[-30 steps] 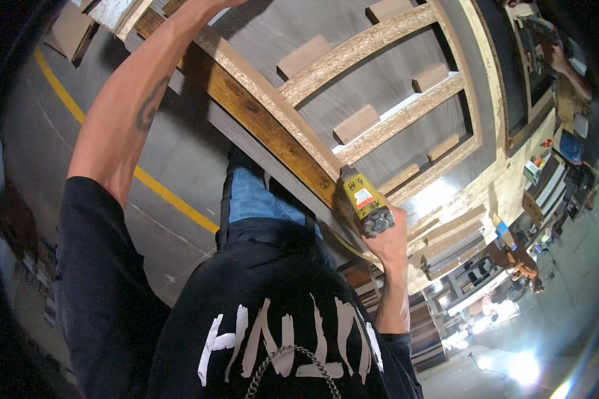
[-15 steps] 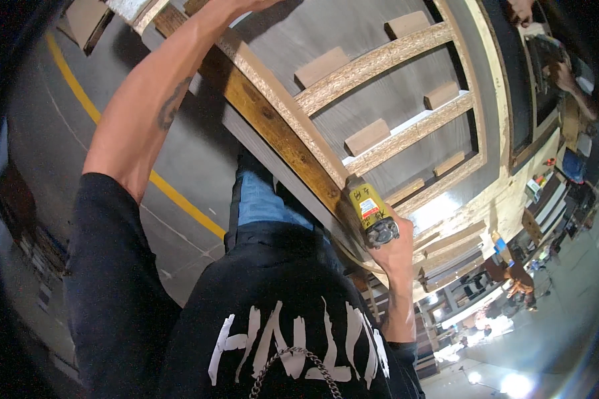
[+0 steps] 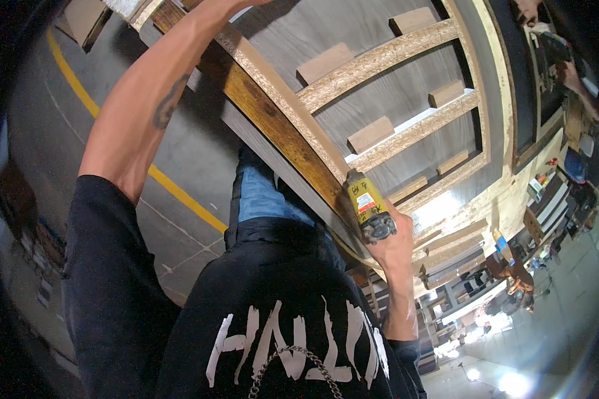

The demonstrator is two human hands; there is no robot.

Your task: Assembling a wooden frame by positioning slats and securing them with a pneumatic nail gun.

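My right hand (image 3: pixel 394 241) is wrapped around a yellow nail gun (image 3: pixel 363 197) with a dark round cap. The tool's far end meets the near edge of a particleboard frame (image 3: pixel 273 86), close to its lower corner. My left hand (image 3: pixel 247 2) reaches to the far end of the same edge, mostly cut off by the top of the picture, so its fingers are hidden. Grey wood-grain panel (image 3: pixel 339 23) shows behind the frame's crossbars. Small wood blocks (image 3: pixel 371 135) stand along those bars. A brown-stained board (image 3: pixel 273 120) runs beside the frame on my side.
A pale wooden worktop (image 3: pixel 506 189) extends to the right, with wood strips (image 3: pixel 456 241) on it. Another person's hand (image 3: pixel 568 74) is at the upper right by a dark-panelled frame (image 3: pixel 512 80). On the left lie a concrete floor with a yellow line (image 3: pixel 186 199) and a cardboard box (image 3: pixel 81 20).
The nail gun and my right hand have shifted very slightly left and up along the frame edge. My left hand stays at the top, and the view has tilted a little.
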